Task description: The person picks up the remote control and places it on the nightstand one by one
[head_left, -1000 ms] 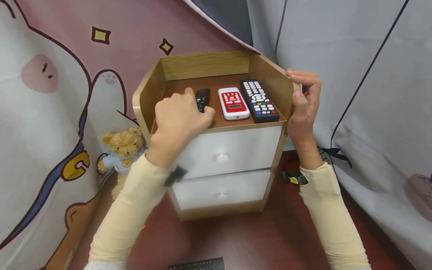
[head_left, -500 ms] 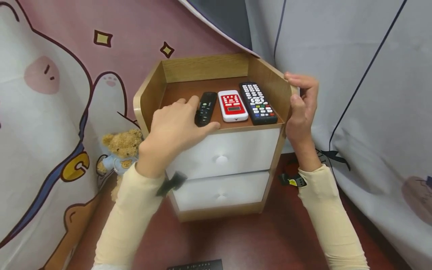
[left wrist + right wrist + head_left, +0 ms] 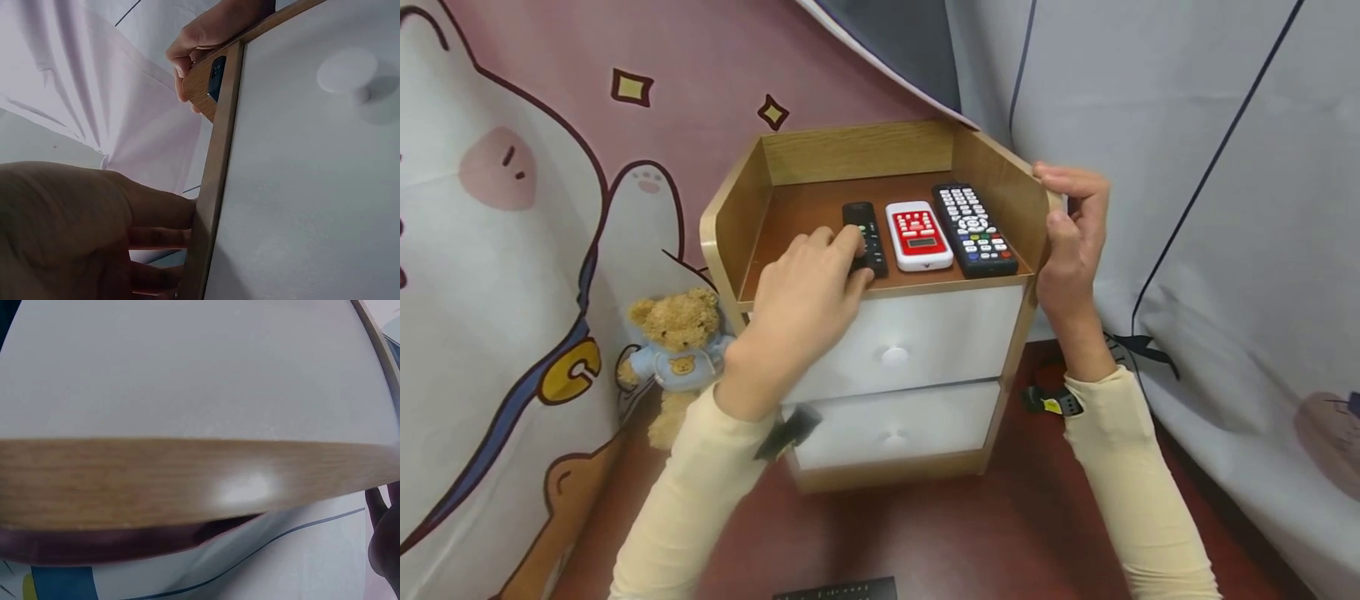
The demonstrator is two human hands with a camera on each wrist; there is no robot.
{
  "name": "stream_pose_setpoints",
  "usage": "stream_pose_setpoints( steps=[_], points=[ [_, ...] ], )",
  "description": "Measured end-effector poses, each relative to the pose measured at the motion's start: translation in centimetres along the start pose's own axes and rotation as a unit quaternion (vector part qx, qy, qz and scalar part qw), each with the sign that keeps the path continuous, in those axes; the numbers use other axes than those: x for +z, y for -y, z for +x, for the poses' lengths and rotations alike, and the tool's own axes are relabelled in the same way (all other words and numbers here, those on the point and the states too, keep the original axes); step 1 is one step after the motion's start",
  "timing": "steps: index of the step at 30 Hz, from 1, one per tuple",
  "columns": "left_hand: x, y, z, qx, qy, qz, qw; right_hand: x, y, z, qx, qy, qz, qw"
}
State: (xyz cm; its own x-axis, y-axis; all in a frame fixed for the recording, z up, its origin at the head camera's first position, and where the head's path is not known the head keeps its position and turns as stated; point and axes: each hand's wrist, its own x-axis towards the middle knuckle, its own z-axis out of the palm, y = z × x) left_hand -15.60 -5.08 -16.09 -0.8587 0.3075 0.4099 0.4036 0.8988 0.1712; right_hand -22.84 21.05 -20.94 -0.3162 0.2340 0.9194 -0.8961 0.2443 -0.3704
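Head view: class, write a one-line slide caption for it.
Left hand touches a small black remote atop the drawer cabinet; right hand grips its side panel.

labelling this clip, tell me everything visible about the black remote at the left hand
The black remote is slim, plastic-looking, with small pale buttons. It lies face up near the front edge of the cabinet top, left of the white-and-red remote. The left hand partly covers it, index finger and thumb against it; whether they pinch is unclear.
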Motion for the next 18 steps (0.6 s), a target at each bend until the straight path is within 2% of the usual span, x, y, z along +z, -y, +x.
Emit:
stream_pose_setpoints(
  steps=[3, 7, 10, 12, 14, 15, 16, 18],
  points=[
    [0.1, 0.2, -0.1, 0.001, -0.003, -0.003, 1.0000, 0.1, 0.0, -0.1, 0.003, -0.003, 0.003, 1.000],
    [0.2, 0.5, -0.4, 0.020, -0.029, -0.025, 0.9990, 0.1, 0.0, -0.2, 0.005, -0.006, -0.006, 1.000],
    [0.1, 0.8, -0.9, 0.051, -0.061, -0.055, 0.9953, 0.0, 0.0, -0.2, 0.005, -0.006, -0.011, 1.000],
    [0.1, 1.0, -1.4, 0.085, -0.081, -0.078, 0.9900, -0.1, 0.0, -0.3, 0.006, -0.003, -0.015, 1.000],
    [0.1, 1.1, -2.0, 0.133, -0.099, -0.105, 0.9805, -0.2, 0.0, -0.3, 0.007, 0.000, -0.019, 1.000],
    [0.1, 1.1, -2.3, 0.162, -0.107, -0.124, 0.9731, -0.2, 0.0, -0.3, 0.007, 0.001, -0.020, 1.000],
    [0.1, 1.2, -2.6, 0.194, -0.113, -0.146, 0.9635, -0.2, 0.0, -0.2, 0.007, 0.001, -0.022, 1.000],
    [0.1, 1.1, -3.2, 0.260, -0.119, -0.197, 0.9379, 0.0, 0.0, -0.1, 0.006, 0.001, -0.023, 1.000]
  ],
)
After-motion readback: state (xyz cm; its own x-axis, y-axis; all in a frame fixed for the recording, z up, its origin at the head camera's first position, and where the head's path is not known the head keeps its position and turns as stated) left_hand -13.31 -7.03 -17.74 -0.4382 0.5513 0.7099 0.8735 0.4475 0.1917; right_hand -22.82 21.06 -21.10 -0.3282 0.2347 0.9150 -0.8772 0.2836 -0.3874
